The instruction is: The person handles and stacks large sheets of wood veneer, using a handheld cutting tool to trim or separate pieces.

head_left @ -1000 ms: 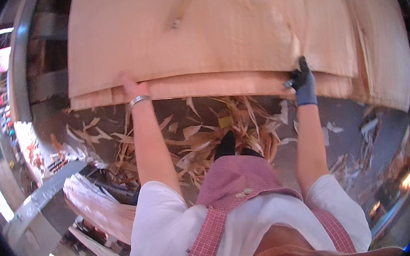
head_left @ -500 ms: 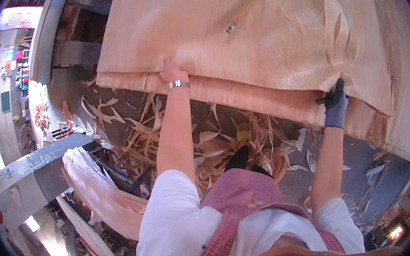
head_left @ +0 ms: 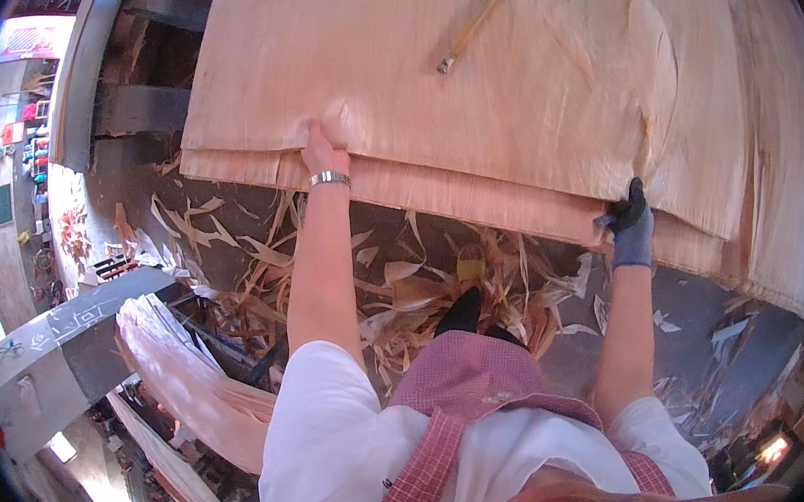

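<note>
My left fingers (head_left: 320, 146) are pinching the near edge of the top sheet (head_left: 503, 93), and a metal band (head_left: 329, 178) is circling my wrist. My right fingers (head_left: 634, 202), in a black and grey glove (head_left: 633, 248), are grasping the same edge, well apart from the left ones. The top sheet is lying over other sheets (head_left: 455, 194), whose edges are sticking out toward me and at the right. Beyond my right fingers, it is wrinkling into a long fold (head_left: 652, 68). A stick (head_left: 485, 15) with a metal end is resting upon it. Below, many shavings (head_left: 416, 291) are covering part of the floor (head_left: 562, 357), and a yellow shoe (head_left: 470, 266) is showing among them.
</note>
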The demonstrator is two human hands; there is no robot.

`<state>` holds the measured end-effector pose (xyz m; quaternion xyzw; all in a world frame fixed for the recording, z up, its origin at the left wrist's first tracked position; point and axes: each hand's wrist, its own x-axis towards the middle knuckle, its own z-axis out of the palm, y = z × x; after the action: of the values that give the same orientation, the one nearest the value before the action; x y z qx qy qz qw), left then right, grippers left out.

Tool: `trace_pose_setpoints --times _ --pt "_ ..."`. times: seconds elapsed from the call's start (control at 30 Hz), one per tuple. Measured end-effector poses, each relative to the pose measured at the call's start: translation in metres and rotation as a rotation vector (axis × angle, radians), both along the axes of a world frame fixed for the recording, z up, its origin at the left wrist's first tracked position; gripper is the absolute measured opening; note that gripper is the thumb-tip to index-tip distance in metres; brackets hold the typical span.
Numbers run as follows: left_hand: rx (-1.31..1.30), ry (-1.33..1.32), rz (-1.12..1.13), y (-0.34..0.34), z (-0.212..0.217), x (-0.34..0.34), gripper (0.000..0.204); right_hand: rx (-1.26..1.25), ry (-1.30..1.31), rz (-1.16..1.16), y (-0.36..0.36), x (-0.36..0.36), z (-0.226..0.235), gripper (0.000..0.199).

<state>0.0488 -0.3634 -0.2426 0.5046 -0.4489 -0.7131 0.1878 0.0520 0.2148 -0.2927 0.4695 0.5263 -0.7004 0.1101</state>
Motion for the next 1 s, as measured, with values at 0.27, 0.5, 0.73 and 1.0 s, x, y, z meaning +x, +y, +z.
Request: trace_pose_setpoints --times 0.27,0.5,0.73,1.0 --pt "0.026 -0.117 0.117 0.0 0.023 -0.018 0.041 0.016 0.132 -0.036 -0.004 -0.01 0.007 0.049" --pt "-0.121 -0.046 0.085 0.006 0.016 -0.016 0.043 -0.04 0.176 -0.056 -0.024 -0.02 0.042 0.047" --pt "0.032 0.056 0.189 0.016 0.015 -0.022 0.047 0.019 0.106 -0.024 -0.017 -0.014 0.041 0.043" --pt "-0.027 0.009 0.225 0.016 0.013 -0.035 0.037 -0.01 0.12 -0.014 -0.009 -0.023 0.028 0.041"
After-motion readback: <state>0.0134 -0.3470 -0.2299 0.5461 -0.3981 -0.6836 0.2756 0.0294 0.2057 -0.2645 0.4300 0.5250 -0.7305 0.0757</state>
